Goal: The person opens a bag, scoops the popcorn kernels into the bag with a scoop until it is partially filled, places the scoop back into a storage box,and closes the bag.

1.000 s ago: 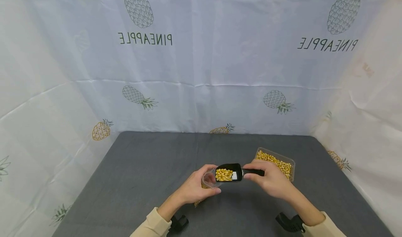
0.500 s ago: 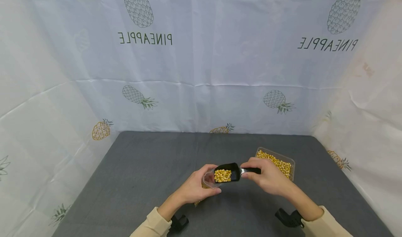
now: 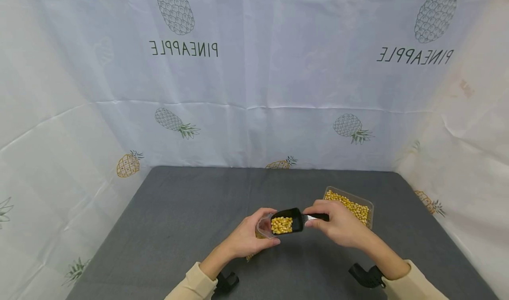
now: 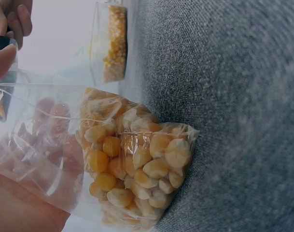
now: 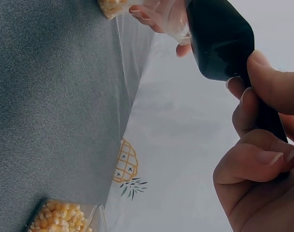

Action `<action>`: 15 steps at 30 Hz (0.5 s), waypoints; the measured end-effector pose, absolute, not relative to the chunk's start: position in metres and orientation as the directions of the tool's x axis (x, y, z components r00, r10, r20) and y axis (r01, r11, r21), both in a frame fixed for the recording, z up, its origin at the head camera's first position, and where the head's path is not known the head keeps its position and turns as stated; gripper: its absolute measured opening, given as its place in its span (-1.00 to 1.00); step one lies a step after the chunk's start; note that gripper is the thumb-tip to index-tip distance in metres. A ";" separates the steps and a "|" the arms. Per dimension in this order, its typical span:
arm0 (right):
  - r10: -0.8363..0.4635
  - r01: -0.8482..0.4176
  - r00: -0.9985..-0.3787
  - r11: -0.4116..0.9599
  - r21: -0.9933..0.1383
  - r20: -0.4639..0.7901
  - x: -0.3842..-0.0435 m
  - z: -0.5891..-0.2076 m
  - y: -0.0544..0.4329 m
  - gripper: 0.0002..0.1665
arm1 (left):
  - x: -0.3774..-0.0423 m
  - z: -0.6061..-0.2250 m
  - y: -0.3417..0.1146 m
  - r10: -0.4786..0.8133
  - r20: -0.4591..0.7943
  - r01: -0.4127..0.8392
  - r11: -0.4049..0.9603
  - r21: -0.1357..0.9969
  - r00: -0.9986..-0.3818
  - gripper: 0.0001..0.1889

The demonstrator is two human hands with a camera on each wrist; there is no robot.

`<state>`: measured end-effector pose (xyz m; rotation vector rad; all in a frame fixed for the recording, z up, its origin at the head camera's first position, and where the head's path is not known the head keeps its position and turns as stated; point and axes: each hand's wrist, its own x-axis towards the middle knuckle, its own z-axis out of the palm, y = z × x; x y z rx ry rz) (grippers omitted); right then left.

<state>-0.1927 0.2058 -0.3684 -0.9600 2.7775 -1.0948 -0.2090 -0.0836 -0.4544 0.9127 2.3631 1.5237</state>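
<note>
My left hand (image 3: pixel 247 236) holds a clear plastic bag (image 4: pixel 137 164), fingers and thumb around its spread mouth. Yellow corn kernels fill the bag's lower part, which rests on the table in the left wrist view. In my right hand (image 3: pixel 338 224) is a black scoop (image 3: pixel 296 219), gripped by its handle with the fingers curled round it. A heap of corn kernels (image 3: pixel 281 225) lies toward the scoop's front lip. That lip is over the bag's opening, and the scoop's underside shows in the right wrist view.
Behind the right hand stands a clear plastic box (image 3: pixel 371 209) of corn kernels, partly hidden by that hand. A grey cloth covers the table (image 3: pixel 191 211). Pineapple-print curtains (image 3: pixel 254 70) hang behind and at both sides. Black wrist mounts (image 3: pixel 363 277) sit below the wrists.
The right hand has brought the scoop slightly left over the bag's mouth and tilted it a little. Kernels are still in the scoop. The left hand and bag have barely moved.
</note>
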 end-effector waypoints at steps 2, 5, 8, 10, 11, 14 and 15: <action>-0.549 -0.546 -0.809 0.571 -0.614 0.209 -0.193 -0.369 0.204 -0.65 | -0.209 -0.454 -0.084 0.585 0.163 0.390 0.285 0.876 -0.794 -0.31; -0.559 -0.557 -0.801 0.562 -0.611 0.216 -0.194 -0.370 0.202 -0.67 | -0.209 -0.454 -0.084 0.589 0.157 0.382 0.278 0.881 -0.793 -0.32; -0.566 -0.569 -0.793 0.555 -0.606 0.226 -0.194 -0.370 0.199 -0.69 | -0.209 -0.454 -0.085 0.596 0.152 0.371 0.263 0.891 -0.788 -0.32; -0.569 -0.574 -0.790 0.556 -0.601 0.228 -0.194 -0.371 0.198 -0.69 | -0.209 -0.454 -0.085 0.597 0.151 0.367 0.259 0.893 -0.788 -0.32; -0.570 -0.576 -0.789 0.558 -0.598 0.228 -0.194 -0.371 0.197 -0.70 | -0.209 -0.454 -0.085 0.597 0.150 0.366 0.258 0.894 -0.788 -0.32; -0.571 -0.579 -0.789 0.566 -0.586 0.227 -0.194 -0.371 0.196 -0.70 | -0.208 -0.454 -0.085 0.593 0.151 0.365 0.259 0.894 -0.791 -0.33; -0.572 -0.580 -0.788 0.570 -0.581 0.226 -0.194 -0.371 0.195 -0.70 | -0.209 -0.454 -0.085 0.589 0.153 0.370 0.267 0.890 -0.794 -0.33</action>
